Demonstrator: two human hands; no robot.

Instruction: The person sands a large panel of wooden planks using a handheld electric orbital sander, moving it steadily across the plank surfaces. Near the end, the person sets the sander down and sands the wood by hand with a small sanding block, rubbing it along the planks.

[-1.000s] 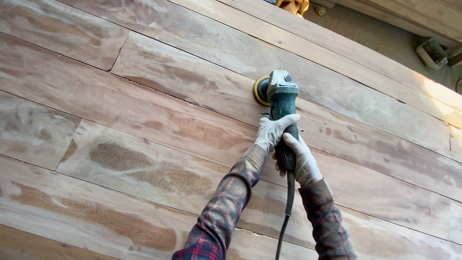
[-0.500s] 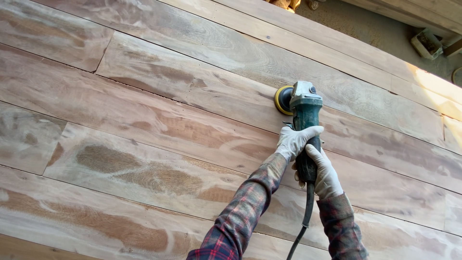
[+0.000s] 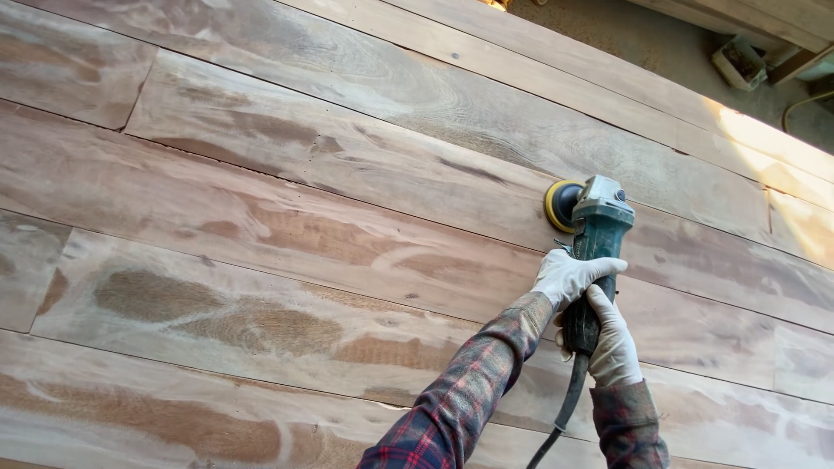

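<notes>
Both gloved hands, left point(image 3: 569, 278) and right point(image 3: 611, 347), grip a green sander point(image 3: 595, 252), its yellow disc point(image 3: 560, 206) against the streaky, weathered plank wall point(image 3: 287, 234), sunlit at right.

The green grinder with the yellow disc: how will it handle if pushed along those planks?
The grinder is probably stiff and fairly heavy: the left hand and right hand both grip it. Its disc may slide easily on the planks. The cord hangs floppy.
</notes>
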